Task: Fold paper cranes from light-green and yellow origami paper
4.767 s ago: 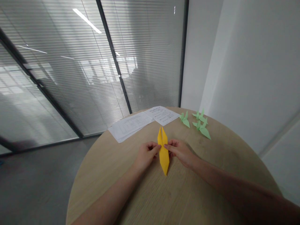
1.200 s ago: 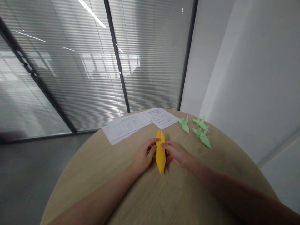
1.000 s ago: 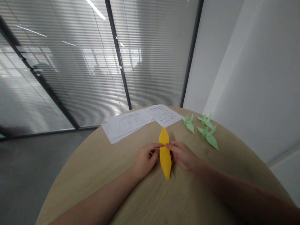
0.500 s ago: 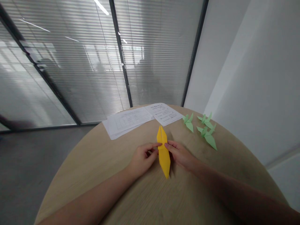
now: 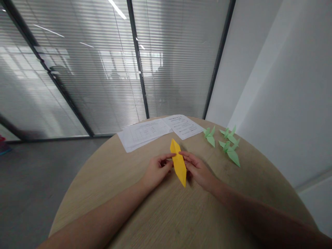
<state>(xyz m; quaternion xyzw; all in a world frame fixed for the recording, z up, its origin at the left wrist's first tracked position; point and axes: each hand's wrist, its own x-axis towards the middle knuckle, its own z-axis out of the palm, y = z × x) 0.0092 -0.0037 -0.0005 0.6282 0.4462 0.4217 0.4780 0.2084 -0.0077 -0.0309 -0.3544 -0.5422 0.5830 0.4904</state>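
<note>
A folded piece of yellow origami paper (image 5: 179, 167), long and pointed at both ends, is held between my two hands above the middle of the table. A slit runs down its far half. My left hand (image 5: 158, 170) pinches its left edge, with the index fingertip on the upper face and the thumb lower at the side. From the right, my right hand (image 5: 197, 169) grips the other edge, its index fingertip resting on the paper near the middle. The fingers underneath are partly hidden by the paper.
Three light green paper cranes sit at the right, one crane (image 5: 210, 137) nearer the sheets. Printed white sheets (image 5: 145, 133) overlap at the far side of the round wooden table (image 5: 103, 180). Beyond stand a glass partition with blinds (image 5: 178, 69) and a white wall (image 5: 290, 103).
The yellow paper has tilted, its near tip drawn up and away from me. My right index finger now lies over the paper where the thumb was. The view has shifted slightly.
</note>
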